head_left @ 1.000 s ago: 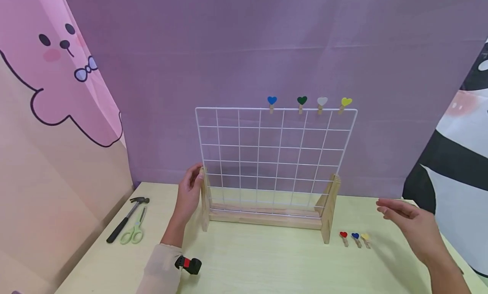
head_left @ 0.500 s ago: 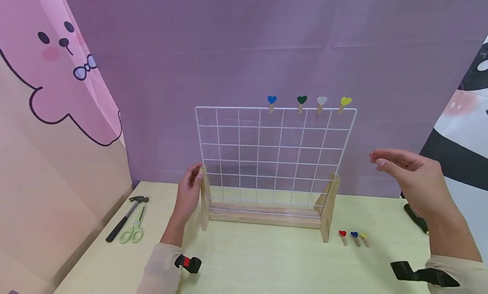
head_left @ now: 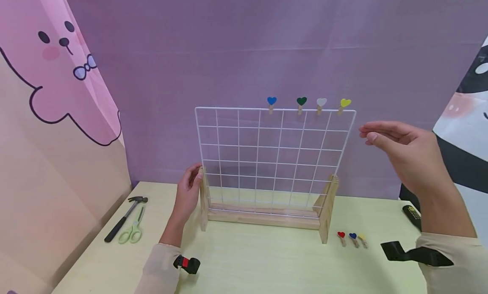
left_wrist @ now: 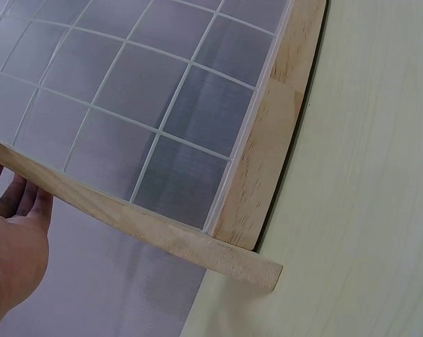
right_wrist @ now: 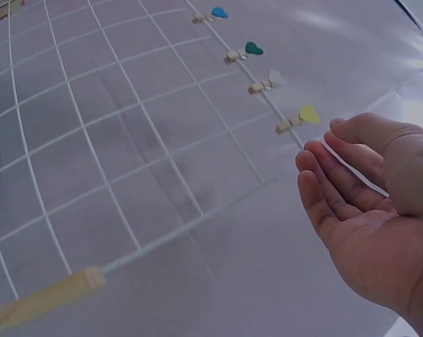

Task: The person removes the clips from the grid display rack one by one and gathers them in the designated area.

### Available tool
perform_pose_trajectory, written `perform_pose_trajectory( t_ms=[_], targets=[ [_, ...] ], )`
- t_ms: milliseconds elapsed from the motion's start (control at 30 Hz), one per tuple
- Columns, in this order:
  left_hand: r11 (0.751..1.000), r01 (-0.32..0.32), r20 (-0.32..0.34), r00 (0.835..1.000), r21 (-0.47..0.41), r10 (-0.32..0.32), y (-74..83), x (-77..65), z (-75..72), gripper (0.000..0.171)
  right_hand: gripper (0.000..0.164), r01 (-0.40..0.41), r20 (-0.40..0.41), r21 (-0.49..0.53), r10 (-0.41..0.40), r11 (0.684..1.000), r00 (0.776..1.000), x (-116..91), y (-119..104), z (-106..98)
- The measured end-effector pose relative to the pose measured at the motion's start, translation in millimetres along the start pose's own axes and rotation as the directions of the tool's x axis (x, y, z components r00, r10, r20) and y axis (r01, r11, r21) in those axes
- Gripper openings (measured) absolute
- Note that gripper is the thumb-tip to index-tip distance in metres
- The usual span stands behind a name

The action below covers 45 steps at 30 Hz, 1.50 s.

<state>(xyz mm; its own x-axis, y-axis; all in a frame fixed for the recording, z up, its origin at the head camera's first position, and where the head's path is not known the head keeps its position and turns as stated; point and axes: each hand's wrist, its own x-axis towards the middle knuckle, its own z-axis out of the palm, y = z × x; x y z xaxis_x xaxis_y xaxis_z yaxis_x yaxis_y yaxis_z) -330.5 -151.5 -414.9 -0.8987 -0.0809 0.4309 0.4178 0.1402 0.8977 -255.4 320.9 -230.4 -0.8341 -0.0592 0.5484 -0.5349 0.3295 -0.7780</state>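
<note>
A white wire grid panel [head_left: 259, 147] stands upright in a wooden stand [head_left: 263, 218]. My left hand [head_left: 188, 191] grips the top of the stand's left side post [left_wrist: 127, 217], thumb on one face and fingers behind. Along the panel's top wire sit heart clothespins: blue [head_left: 271, 101], green [head_left: 301, 102], white [head_left: 321, 103] and yellow [head_left: 345, 103]. My right hand [head_left: 411, 152] is raised in the air right of the panel's upper corner, its fingers gently bent and holding nothing. In the right wrist view its fingertips are close to the yellow clothespin [right_wrist: 308, 114], apart from it.
On the table right of the stand lie red [head_left: 341, 238], dark blue [head_left: 353, 239] and pale yellow [head_left: 362, 240] heart clothespins. A black remote-like device [head_left: 411, 217] lies farther right. At left lie a hammer [head_left: 123, 220] and green-handled scissors [head_left: 132, 229]. A purple curtain [head_left: 236, 48] hangs behind.
My right hand has risen from beside the loose clothespins to near the panel's upper right corner, uncovering the black device. My left hand has stayed on the post.
</note>
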Motion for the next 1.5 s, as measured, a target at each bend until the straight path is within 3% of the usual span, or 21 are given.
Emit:
perform_pose_trajectory(
  t_ms=[100, 267, 567, 700, 1033, 1500],
  targets=[
    [1.000, -0.002, -0.004, 1.000, -0.004, 0.002, 0.2, -0.1, 0.0, 0.038, 0.037, 0.016, 0.040, 0.123, -0.021, 0.992, 0.999, 6.9, -9.2, 6.8],
    [1.000, 0.004, 0.006, 1.000, -0.017, -0.004, -1.1, -0.4, -0.7, 0.038, 0.036, 0.015, 0.078, 0.181, -0.029, 0.983, 0.996, 19.5, -24.2, 19.8],
    [1.000, -0.013, 0.006, 1.000, -0.029, 0.013, 0.2, 0.8, -3.9, 0.039, 0.034, 0.021, 0.098, 0.107, -0.032, 0.994, 0.995, 44.6, -52.3, 40.0],
    [0.999, -0.014, 0.011, 1.000, -0.034, 0.015, 0.6, 2.2, -3.9, 0.039, 0.034, 0.021, 0.114, 0.161, -0.040, 0.987, 0.993, 52.4, -60.7, 45.7],
    [1.000, -0.014, 0.008, 1.000, -0.018, 0.014, 0.6, 2.3, -4.6, 0.039, 0.033, 0.032, 0.142, -0.016, -0.030, 0.999, 0.989, 70.8, -83.2, 72.9],
    [1.000, 0.003, 0.008, 1.000, -0.021, -0.002, -0.4, 1.4, -1.0, 0.038, 0.026, -0.012, 0.126, -0.016, 0.014, 1.000, 0.992, 95.5, -99.0, 95.1]
  ],
)
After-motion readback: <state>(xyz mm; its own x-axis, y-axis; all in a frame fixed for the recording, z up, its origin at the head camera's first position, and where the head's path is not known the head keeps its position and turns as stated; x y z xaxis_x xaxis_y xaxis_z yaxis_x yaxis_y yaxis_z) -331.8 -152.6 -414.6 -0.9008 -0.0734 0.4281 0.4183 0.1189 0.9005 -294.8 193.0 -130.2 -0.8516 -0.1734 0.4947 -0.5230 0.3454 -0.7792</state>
